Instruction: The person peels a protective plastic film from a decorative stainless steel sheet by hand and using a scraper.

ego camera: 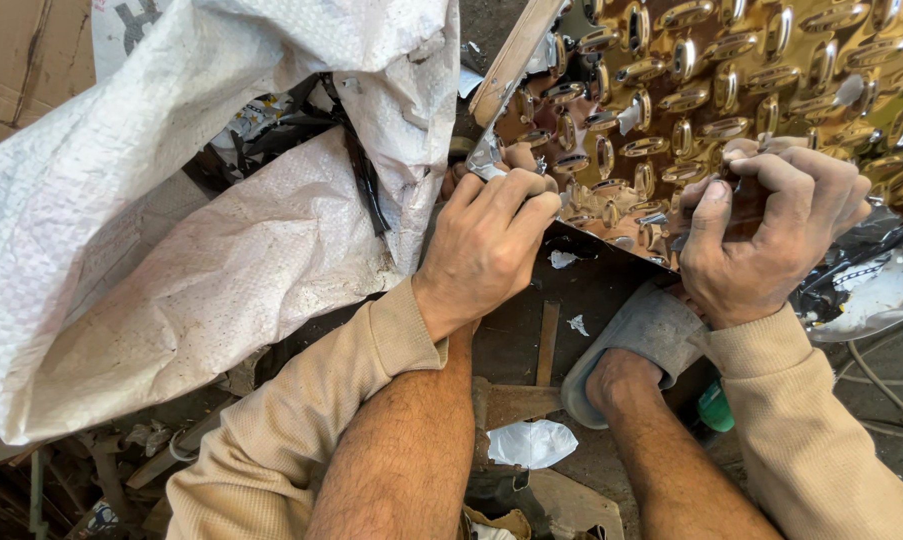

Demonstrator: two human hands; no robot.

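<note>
A shiny gold sheet point(731, 90) studded with raised oval bumps fills the frame from 12 to 2 o'clock, its lower edge running down toward the centre. The left hand point(486, 245) sits at the centre, its fingers point(516, 195) curled tight around a small silvery piece point(486, 160) at the sheet's lower left edge. The right hand point(766, 235), at 3 o'clock, presses on the sheet's lower edge, its fingers point(771, 170) bent and closed down on the gold surface, thumb lying flat along it. Both wrists wear beige ribbed sleeves point(381, 350). Below the sheet, between the two forearms, a foot in a grey slipper point(641, 340) rests on the dark floor. A large white woven sack point(171, 250) bulges from 9 to 11 o'clock, just beside the left hand. A crumpled white scrap point(531, 443) lies at 6 o'clock.
</note>
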